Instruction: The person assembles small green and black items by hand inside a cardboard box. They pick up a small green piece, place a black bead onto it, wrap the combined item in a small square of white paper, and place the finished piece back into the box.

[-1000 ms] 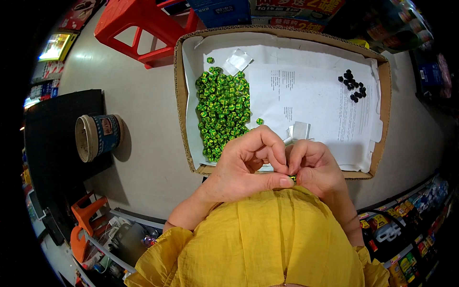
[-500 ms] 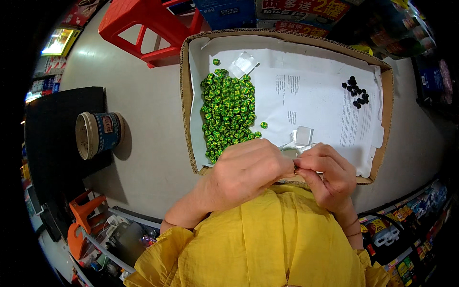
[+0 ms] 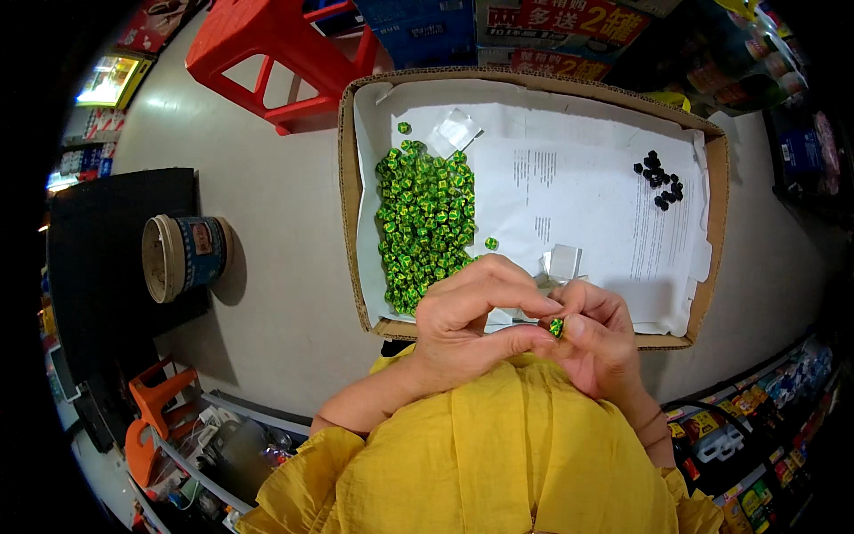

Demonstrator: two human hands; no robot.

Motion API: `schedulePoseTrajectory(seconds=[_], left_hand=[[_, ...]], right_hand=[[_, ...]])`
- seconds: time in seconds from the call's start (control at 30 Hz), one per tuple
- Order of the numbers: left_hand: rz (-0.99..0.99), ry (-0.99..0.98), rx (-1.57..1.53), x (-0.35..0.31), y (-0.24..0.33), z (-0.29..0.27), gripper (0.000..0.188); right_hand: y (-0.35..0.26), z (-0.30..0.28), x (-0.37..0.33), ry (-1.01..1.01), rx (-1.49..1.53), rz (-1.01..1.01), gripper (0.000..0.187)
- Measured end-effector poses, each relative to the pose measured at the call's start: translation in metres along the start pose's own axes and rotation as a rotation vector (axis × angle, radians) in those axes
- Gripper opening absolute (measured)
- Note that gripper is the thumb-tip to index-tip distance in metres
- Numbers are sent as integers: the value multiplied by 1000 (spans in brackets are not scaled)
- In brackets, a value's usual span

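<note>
A small faceted green-and-yellow piece [image 3: 556, 327] is at the fingertips of both hands, above the near edge of a shallow cardboard box. The thumb and forefinger of my left hand [image 3: 476, 307] curve toward each other and bracket it. My right hand [image 3: 605, 334] pinches it from the right, its thumb pressed against the side. Many similar pieces lie in a green heap [image 3: 427, 209] at the box's left. Just beyond my fingers, silvery square sheets [image 3: 564, 262] lie partly hidden by the hands.
White paper lines the cardboard box [image 3: 719, 222]. Small black pieces [image 3: 660, 181] lie at its right, and another silvery sheet [image 3: 456, 131] at the far left. A red stool [image 3: 276, 53] stands behind, a bucket [image 3: 187, 255] to the left, and stacked cartons [image 3: 418, 31] at the back.
My left thumb and forefinger have spread from a close pinch, and the green-and-yellow piece has come into view between the hands. The box appears slightly lower in the picture.
</note>
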State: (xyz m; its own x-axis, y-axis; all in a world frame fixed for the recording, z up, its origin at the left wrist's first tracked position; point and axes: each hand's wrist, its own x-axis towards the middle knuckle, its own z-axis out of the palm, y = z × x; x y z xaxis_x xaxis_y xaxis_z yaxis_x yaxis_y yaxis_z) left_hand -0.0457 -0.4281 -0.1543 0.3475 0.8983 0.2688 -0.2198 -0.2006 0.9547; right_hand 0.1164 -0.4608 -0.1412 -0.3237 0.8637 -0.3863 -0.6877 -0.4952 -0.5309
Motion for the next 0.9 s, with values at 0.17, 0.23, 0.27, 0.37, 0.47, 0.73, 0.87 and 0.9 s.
schedulePoseTrajectory(seconds=[0.17, 0.23, 0.27, 0.37, 0.47, 0.73, 0.87, 0.9], left_hand=[[31, 30, -80, -3, -5, 6, 19], [-31, 31, -189, -4, -6, 8, 16], [-31, 30, -188, -4, -6, 8, 16], [-80, 4, -261, -7, -6, 8, 12], [-335, 24, -453, -10, -6, 8, 11], [-186, 101, -555, -17, -12, 18, 16], [-276, 40, -555, -15, -6, 12, 15], [-276, 41, -554, -16, -8, 10, 15]], right_hand=[[4, -1, -1, -64, 88, 53, 8], [5, -3, -2, -55, 86, 60, 7], [5, -4, -3, -45, 85, 67, 7], [4, -1, -5, -4, -12, -31, 7], [9, -6, -5, 15, -295, -217, 7], [15, -6, -7, 4, -399, -444, 8], [11, -10, -5, -58, -609, -632, 13], [9, -12, -4, -59, -609, -631, 13]])
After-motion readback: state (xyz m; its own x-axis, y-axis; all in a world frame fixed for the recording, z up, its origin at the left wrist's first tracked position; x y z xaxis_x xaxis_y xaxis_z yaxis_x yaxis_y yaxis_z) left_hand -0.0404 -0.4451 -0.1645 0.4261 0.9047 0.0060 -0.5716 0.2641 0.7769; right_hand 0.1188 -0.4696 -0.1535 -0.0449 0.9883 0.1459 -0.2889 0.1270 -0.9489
